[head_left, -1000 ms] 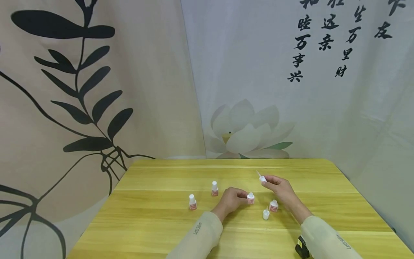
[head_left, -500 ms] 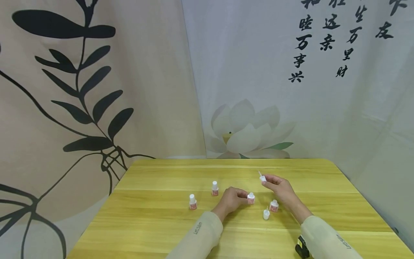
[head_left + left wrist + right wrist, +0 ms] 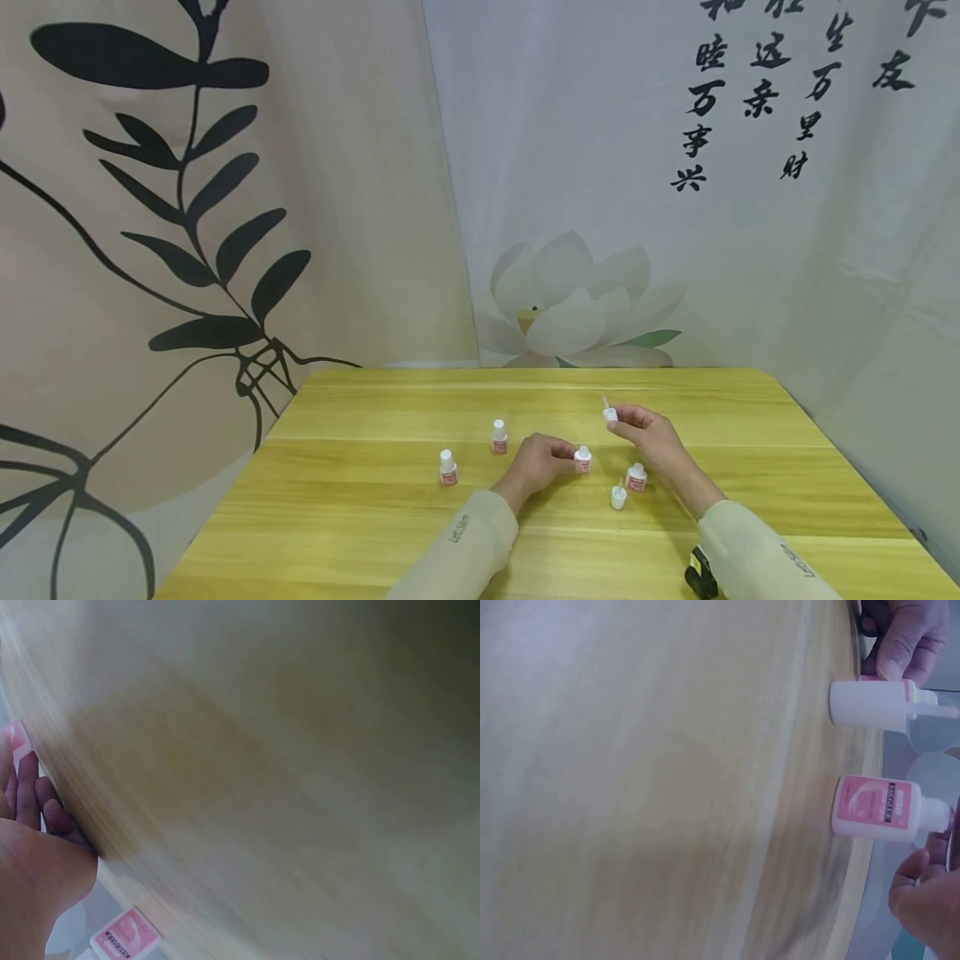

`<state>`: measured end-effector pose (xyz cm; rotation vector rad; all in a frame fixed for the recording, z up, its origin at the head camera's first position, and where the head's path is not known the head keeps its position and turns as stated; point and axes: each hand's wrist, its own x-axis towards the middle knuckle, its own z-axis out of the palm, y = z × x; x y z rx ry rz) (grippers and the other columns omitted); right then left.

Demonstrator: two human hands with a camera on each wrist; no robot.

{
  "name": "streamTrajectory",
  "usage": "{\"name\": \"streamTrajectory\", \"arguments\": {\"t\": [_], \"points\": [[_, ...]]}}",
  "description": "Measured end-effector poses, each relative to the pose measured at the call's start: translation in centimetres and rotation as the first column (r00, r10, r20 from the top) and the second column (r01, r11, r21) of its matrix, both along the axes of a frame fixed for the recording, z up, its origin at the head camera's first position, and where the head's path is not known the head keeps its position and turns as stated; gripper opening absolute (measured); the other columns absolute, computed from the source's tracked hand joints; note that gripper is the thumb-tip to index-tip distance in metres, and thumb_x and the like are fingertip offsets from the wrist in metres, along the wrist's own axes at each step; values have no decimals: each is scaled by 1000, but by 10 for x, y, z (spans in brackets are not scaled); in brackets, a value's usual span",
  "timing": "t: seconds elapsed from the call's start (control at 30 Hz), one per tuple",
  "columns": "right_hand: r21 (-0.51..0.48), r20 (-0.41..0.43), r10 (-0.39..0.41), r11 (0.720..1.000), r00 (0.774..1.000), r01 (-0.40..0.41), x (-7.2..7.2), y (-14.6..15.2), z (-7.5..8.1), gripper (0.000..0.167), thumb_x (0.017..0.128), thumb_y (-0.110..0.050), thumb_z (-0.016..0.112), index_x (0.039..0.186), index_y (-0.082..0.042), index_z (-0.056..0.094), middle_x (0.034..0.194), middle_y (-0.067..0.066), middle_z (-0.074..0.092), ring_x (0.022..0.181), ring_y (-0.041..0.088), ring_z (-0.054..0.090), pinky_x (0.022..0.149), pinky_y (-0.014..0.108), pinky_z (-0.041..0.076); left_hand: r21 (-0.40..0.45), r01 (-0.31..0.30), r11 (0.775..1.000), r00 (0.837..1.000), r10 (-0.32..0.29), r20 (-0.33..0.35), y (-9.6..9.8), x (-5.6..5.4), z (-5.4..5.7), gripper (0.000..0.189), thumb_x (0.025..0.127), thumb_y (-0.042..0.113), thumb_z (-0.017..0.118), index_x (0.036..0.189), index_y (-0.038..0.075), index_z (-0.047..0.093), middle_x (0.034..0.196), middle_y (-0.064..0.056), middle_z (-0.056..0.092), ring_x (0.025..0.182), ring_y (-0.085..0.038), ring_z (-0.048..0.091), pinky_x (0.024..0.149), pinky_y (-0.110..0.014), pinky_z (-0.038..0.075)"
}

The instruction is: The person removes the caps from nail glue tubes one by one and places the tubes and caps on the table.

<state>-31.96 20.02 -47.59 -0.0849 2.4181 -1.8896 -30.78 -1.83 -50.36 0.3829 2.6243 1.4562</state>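
My left hand (image 3: 542, 460) grips a small white bottle with a pink label (image 3: 582, 460); its neck shows without a tall cap. Above the table, my right hand (image 3: 651, 435) pinches a white brush cap (image 3: 611, 415), the thin stem pointing up. Below that hand stands another uncapped bottle (image 3: 636, 477). A second brush cap (image 3: 618, 497) stands beside it with its stem upward. In the right wrist view this standing cap (image 3: 870, 703) and the pink-labelled bottle (image 3: 877, 808) appear large and sideways. The left wrist view catches only part of the left hand (image 3: 37, 855).
Two capped bottles, one farther back (image 3: 499, 437) and one nearer (image 3: 448, 468), stand left of my left hand on the wooden table (image 3: 337, 517). A black and yellow object (image 3: 701, 573) lies by the right sleeve, partly hidden. A printed curtain hangs behind.
The brush cap in my right hand has tilted, its stem swinging from leaning left to nearly upright. My left hand and the bottles look unmoved.
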Motion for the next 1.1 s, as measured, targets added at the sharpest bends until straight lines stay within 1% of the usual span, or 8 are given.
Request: {"name": "streamTrajectory", "arguments": {"t": [0.13,0.23,0.33,0.5,0.63,0.73,0.9,1.1], "points": [[-3,5,2,1000,1000,-2,0,0,1,53,96,-33,68,136,0,55,127,12,61,119,28,54,108,50,37,3,-2,1000,1000,2,3,0,0,0,14,82,30,82,87,18,79,85,14,71,88,-5,61,87,-33,51],[3,7,2,1000,1000,-2,0,-1,1,54,96,-34,67,136,0,55,129,13,61,122,30,53,108,51,35,5,-4,1000,1000,4,5,0,1,0,13,82,30,82,87,18,79,86,13,71,88,-6,62,87,-34,51],[2,6,0,1000,1000,0,1,-1,2,52,95,-34,68,133,1,57,126,13,62,121,31,52,108,52,35,11,-2,1000,1000,2,8,0,1,0,13,82,29,82,87,18,79,87,13,72,90,-7,62,88,-35,51],[0,5,-4,1000,1000,4,1,-1,1,49,96,-31,68,131,2,58,122,10,63,117,28,54,106,51,37,10,-2,1000,1000,2,7,0,0,-2,13,81,30,82,87,18,79,86,13,72,90,-6,62,88,-34,51],[-10,5,-5,1000,1000,5,0,-1,1,51,96,-28,68,136,1,54,122,12,61,116,27,54,106,50,39,7,-5,1000,1000,5,8,1,-2,-2,13,82,30,82,87,19,79,85,14,71,87,-5,61,87,-32,51],[-16,6,-6,1000,1000,6,0,-1,2,52,96,-28,68,137,0,53,124,13,60,117,28,54,106,51,38,9,-7,1000,1000,7,10,1,-2,-3,12,82,30,82,86,19,79,85,14,70,86,-4,60,85,-31,51],[-16,11,-1,1000,1000,2,1,-1,2,50,95,-30,69,131,2,57,122,12,61,118,29,53,107,53,36,6,-9,1000,1000,9,8,1,-1,-3,12,82,28,82,87,18,79,85,13,70,85,-4,59,84,-31,51],[-9,0,7,1000,1000,-7,-1,2,0,47,94,-27,70,130,1,58,117,8,63,110,22,56,104,49,39,8,-17,1000,1000,17,16,1,-2,-3,12,81,29,82,86,19,79,85,14,70,85,-4,59,84,-31,51]]}}
